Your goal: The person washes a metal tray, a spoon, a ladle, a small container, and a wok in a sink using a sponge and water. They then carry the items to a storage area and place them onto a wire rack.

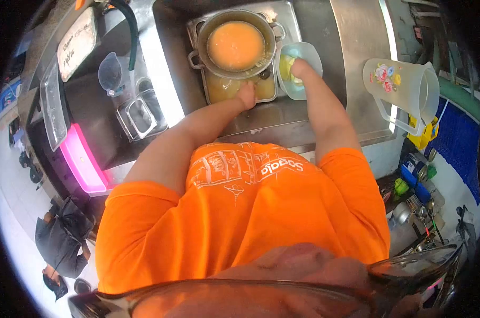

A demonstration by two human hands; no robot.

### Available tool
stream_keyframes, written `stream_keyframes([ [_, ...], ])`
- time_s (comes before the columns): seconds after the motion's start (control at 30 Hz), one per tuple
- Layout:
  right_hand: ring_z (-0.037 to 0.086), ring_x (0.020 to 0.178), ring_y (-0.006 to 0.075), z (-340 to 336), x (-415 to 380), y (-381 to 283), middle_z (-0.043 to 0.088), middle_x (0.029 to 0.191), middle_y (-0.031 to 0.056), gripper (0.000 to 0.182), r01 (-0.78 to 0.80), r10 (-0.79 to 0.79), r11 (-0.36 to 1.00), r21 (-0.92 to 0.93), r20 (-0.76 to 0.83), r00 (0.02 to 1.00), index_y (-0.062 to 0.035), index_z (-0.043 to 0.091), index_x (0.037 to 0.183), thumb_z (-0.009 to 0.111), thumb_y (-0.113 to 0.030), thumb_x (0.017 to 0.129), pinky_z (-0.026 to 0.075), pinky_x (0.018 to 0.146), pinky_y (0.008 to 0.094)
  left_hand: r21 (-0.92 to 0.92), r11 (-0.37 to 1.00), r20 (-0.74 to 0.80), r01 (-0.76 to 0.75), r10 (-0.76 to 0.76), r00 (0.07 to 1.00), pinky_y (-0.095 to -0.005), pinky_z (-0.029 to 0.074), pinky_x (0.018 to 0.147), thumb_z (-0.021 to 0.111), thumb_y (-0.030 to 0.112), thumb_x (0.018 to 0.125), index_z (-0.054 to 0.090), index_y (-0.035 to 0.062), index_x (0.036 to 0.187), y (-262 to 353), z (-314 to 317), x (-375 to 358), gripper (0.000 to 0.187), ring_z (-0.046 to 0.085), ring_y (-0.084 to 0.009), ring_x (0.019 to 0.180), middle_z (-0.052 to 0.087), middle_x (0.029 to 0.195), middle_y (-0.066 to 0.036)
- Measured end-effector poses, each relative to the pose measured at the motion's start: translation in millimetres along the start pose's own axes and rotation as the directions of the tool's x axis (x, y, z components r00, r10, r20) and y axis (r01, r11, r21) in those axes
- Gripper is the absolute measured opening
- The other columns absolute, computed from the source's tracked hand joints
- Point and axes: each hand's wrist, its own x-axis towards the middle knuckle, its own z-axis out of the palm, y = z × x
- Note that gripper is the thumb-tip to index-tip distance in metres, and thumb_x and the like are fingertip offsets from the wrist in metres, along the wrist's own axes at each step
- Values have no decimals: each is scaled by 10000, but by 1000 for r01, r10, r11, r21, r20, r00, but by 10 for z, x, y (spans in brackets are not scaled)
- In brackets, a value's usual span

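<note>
My left hand [246, 95] reaches to the near edge of a metal tray [219, 91] of cloudy yellowish liquid, just below a pot; its fingertips are hidden. The large two-handled pot [202, 45] stands over the tray and contains orange liquid [236, 46]. To the right, my right hand [301, 69] is down inside a translucent plastic tub [312, 55], closed on a soft yellow-green item [286, 66] that may be a sponge. A small dark round object [265, 74] lies beside the pot, between my hands.
A floral plastic pitcher [399, 79] stands on the right counter. Left are a clear jug [111, 74], a metal container [139, 115], a pink tray [83, 159] and a dark hose [129, 32]. Utensils lie at lower right. Another person [62, 238] is at lower left.
</note>
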Motion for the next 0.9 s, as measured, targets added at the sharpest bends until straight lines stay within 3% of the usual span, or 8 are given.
stream_keyframes([
  [0.13,581,998,374,-100,16,-45,599,1056,254,290,42,-50,994,-102,-75,996,38,616,1008,510,-155,818,463,850,415,84,996,-172,12,2,985,-404,463,876,543,76,781,529,-40,1142,-42,276,168,379,575,-370,1017,572,1136,-234],
  [0.2,576,997,384,-485,-529,-380,596,1053,258,302,70,-74,995,-64,-61,995,44,595,1028,522,-163,820,463,848,416,247,968,65,-39,24,998,-398,468,876,537,87,793,549,-29,1141,-72,253,253,367,592,-361,1004,599,1100,-228],
  [0.43,575,972,391,-829,-1914,-505,596,1014,251,331,245,-13,924,294,-615,788,21,520,1090,572,-108,790,464,823,422,278,954,123,116,-155,980,-408,508,811,472,110,848,665,27,1000,226,-239,17,259,639,-309,944,643,1052,-175],
  [0.6,585,945,377,-583,-2212,-700,603,992,217,341,389,-26,889,241,-823,568,-33,534,1095,593,-79,763,466,809,407,424,905,-14,-43,54,998,-405,530,750,491,106,829,675,36,932,481,-826,-643,222,647,-309,902,652,985,-165],
  [0.7,583,960,367,-288,-2318,-1391,595,1023,212,377,379,-54,837,394,-630,775,-60,541,1109,599,-68,736,460,829,425,490,858,-70,-155,216,974,-408,531,741,485,89,814,649,27,895,629,-1176,-1091,193,641,-313,889,644,955,-170],
  [0.73,576,971,380,-109,-2240,-1510,589,1049,225,382,537,-252,797,275,-657,710,-64,545,1117,597,-92,741,458,836,436,515,834,-85,-197,278,957,-411,530,740,479,82,810,636,21,885,693,-1308,-1241,185,638,-314,885,640,949,-174],
  [0.8,579,953,386,99,-2089,-1792,590,1046,229,354,441,-237,893,88,-741,628,-66,578,1093,595,-119,743,467,822,436,452,868,-142,-206,298,944,-382,523,746,510,56,779,602,36,983,771,-1579,-1482,224,617,-282,914,618,980,-135],
  [0.9,589,942,373,-65,-1848,-1856,591,1049,232,311,344,-82,915,211,-737,671,-70,616,1048,598,-141,746,477,802,430,573,777,-162,-261,419,893,-353,516,751,517,82,786,555,51,1080,593,-1793,-1824,298,588,-246,960,602,1015,-87],
])
